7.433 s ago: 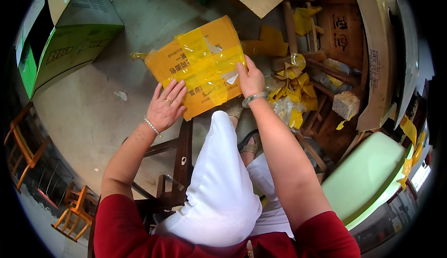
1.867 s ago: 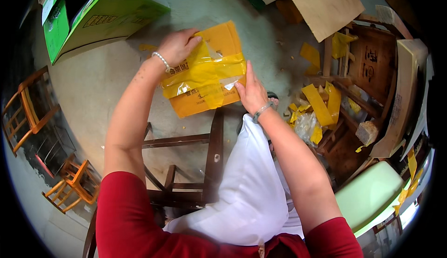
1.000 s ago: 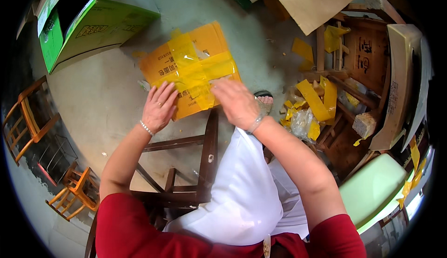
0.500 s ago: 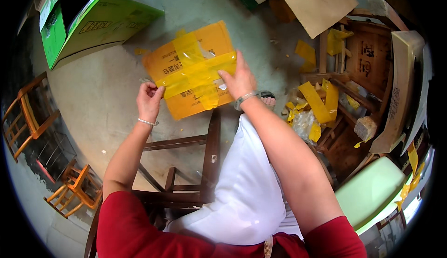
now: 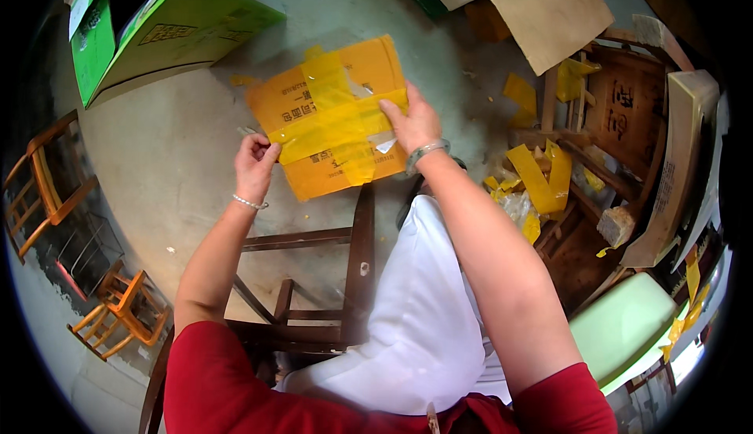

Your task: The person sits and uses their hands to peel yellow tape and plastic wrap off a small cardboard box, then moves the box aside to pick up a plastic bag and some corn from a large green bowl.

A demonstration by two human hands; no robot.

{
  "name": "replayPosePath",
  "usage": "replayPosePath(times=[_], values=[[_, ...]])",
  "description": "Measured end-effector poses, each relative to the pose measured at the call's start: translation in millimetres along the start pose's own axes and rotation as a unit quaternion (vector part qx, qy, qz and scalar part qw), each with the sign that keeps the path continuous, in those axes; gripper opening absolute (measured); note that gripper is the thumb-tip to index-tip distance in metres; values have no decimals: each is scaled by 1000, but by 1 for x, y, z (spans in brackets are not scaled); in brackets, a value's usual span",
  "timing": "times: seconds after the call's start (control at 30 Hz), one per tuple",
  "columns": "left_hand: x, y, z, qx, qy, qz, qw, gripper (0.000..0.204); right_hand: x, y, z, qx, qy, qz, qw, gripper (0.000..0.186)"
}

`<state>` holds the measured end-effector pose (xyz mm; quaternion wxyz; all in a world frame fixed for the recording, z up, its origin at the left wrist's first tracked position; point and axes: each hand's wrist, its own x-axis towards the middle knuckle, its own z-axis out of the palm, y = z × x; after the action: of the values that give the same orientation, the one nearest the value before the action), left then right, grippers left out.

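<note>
A flat piece of orange cardboard (image 5: 274,95) with dark print is held up in front of me, tilted. Two wide strips of yellow tape (image 5: 325,85) cross on its face, one lengthwise and one across. My left hand (image 5: 257,159) pinches its left edge by the end of the lengthwise strip, fingers curled. At the right edge my right hand (image 5: 420,127) grips the cardboard, thumb lying on the tape and the other fingers mostly hidden behind. Small white torn patches show on the cardboard's right part.
A dark wooden stool frame (image 5: 357,254) stands below the cardboard. At right lies an upturned wooden piece of furniture (image 5: 627,112) with yellow tape scraps (image 5: 537,179) and clear plastic. A green box (image 5: 180,34) is at far left, a pale green stool (image 5: 627,328) at lower right, small wooden chairs (image 5: 129,308) at left.
The cardboard and both hands have shifted slightly right in the picture, and the surroundings have shifted a little too. Both hands keep their hold. The sandalled foot beside the right wrist is now mostly hidden.
</note>
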<state>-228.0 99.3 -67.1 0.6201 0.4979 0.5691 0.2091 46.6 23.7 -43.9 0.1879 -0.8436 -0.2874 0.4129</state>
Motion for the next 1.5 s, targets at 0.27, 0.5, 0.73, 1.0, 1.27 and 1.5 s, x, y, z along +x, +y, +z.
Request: replayPosePath(times=[0.27,0.5,0.73,1.0,1.27,1.5], values=[[0,-3,1,-17,2,6,1000,16,14,28,-3,140,140,-46,979,47],[-13,11,17,18,27,33,999,29,9,43,6,153,-15,-31,988,43],[-16,8,36,-87,-53,-152,983,30,6,53,6,390,-48,22,919,39],[4,15,125,-9,-181,-74,981,33,-21,122,-70,459,58,80,883,38],[33,4,149,34,-225,-15,974,42,-13,155,-87,485,56,121,864,36],[26,-31,166,-37,-135,6,990,39,-9,163,-71,510,110,128,844,38]])
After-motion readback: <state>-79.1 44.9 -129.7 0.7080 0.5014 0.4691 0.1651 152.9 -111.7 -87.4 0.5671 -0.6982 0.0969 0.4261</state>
